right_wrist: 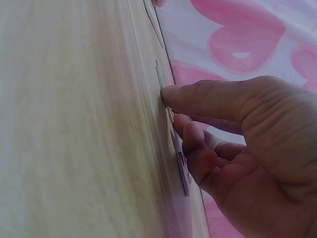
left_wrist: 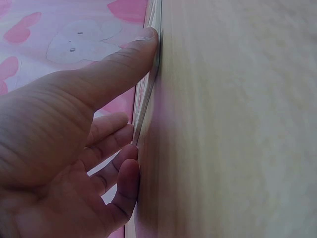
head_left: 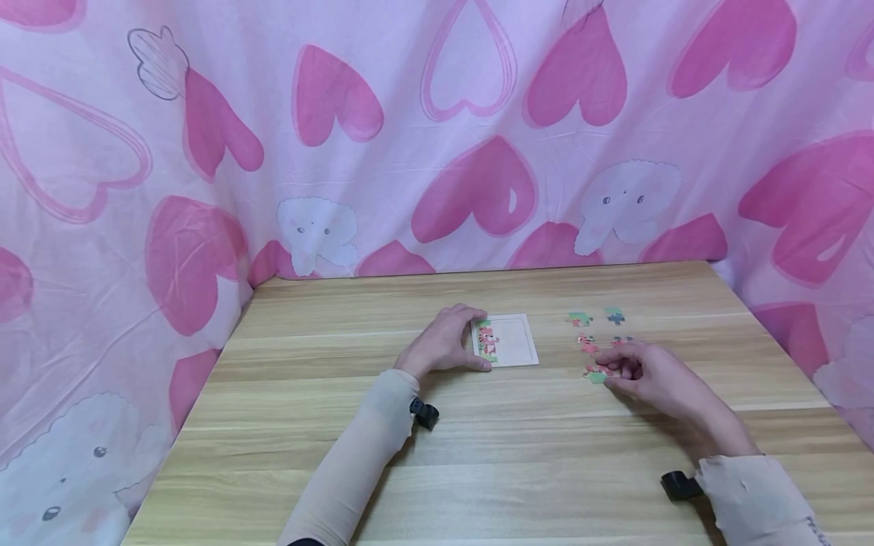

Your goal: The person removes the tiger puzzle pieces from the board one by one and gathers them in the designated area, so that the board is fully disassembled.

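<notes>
On the tabletop, a square white puzzle tray [head_left: 515, 341] has joined picture pieces [head_left: 488, 343] along its left side. My left hand [head_left: 444, 341] holds the tray by its left part, fingers at the far left corner and thumb along the near edge. The left wrist view shows the thumb [left_wrist: 119, 64] against the tray's thin edge. Farther right, my right hand [head_left: 652, 375] pinches a red and green puzzle piece [head_left: 597, 377] between thumb and fingers, close over the wood. In the right wrist view this piece [right_wrist: 159, 72] juts beyond the thumb tip.
Beyond the right hand lie loose pieces: a green and orange one [head_left: 580, 318], a green and blue one [head_left: 615, 315] and a red one [head_left: 586, 344]. Another piece [head_left: 622, 340] is partly covered by the fingers. A pink heart-print curtain [head_left: 471, 189] borders the wooden table [head_left: 341, 326].
</notes>
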